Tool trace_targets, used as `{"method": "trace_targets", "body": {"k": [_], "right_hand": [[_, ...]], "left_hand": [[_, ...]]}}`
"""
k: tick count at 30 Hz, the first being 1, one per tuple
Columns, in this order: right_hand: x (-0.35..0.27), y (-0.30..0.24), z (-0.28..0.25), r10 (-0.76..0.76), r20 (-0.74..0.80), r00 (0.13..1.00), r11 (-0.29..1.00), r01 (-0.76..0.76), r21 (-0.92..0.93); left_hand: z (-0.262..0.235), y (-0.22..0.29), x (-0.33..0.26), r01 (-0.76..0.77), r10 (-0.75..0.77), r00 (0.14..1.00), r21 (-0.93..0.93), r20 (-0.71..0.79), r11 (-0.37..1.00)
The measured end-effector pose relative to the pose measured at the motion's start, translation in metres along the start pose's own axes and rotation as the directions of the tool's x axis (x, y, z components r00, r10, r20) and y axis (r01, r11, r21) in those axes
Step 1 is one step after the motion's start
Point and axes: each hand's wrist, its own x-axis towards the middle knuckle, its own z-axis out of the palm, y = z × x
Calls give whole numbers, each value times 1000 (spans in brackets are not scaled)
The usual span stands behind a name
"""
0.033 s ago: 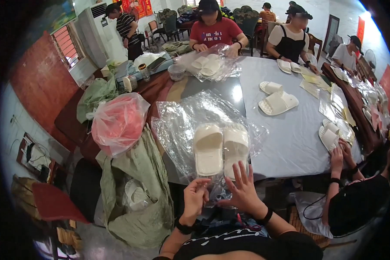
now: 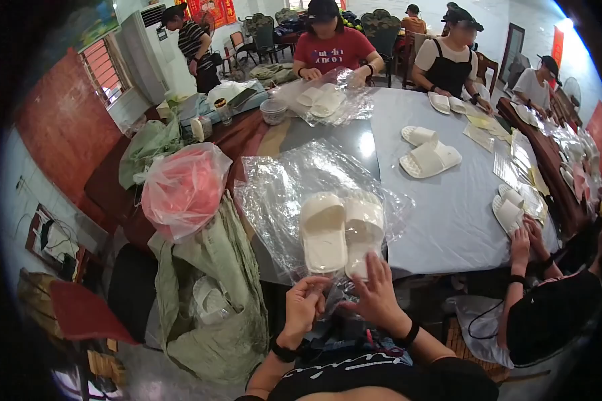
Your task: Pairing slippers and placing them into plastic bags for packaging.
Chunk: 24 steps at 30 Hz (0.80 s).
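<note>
A pair of white slippers lies at the table's near edge: a left slipper (image 2: 324, 244) beside a right slipper (image 2: 364, 220), toes pointing away from me. They are in or under a clear plastic bag (image 2: 274, 190) that spreads crumpled around them. Just below the left slipper's heel, my left hand (image 2: 302, 306) is closed, thumb and forefinger pinching the bag's near edge. My right hand (image 2: 380, 297) has its fingers stretched out over the right slipper's heel, thumb apart; whether it presses on the slipper is hard to tell.
Another white slipper pair (image 2: 429, 154) lies farther right on the table cover (image 2: 425, 230). To the left are a pink-filled plastic bag (image 2: 184, 194) and an open green woven sack (image 2: 207, 347) holding a bagged slipper. Co-workers handle slippers across the table and at my right.
My right hand's fingers have come lower and bent slightly over the right slipper's heel. The left slipper has shifted a little toward me and tilted. My left hand stays almost in place.
</note>
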Motion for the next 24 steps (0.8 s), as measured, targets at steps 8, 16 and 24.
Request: {"method": "trace_targets", "body": {"k": [8,16,24], "right_hand": [[23,-7,-6,194,-51,980,963,-181,200],[24,4,-13,292,-157,944,951,-268,157],[38,-9,-22,376,-468,800,761,22,648]], "left_hand": [[0,12,-17,-133,67,944,188,323,973],[-48,-2,-18,-445,386,893,323,232,835],[-127,-28,-35,503,504,734,863,-455,46]]}}
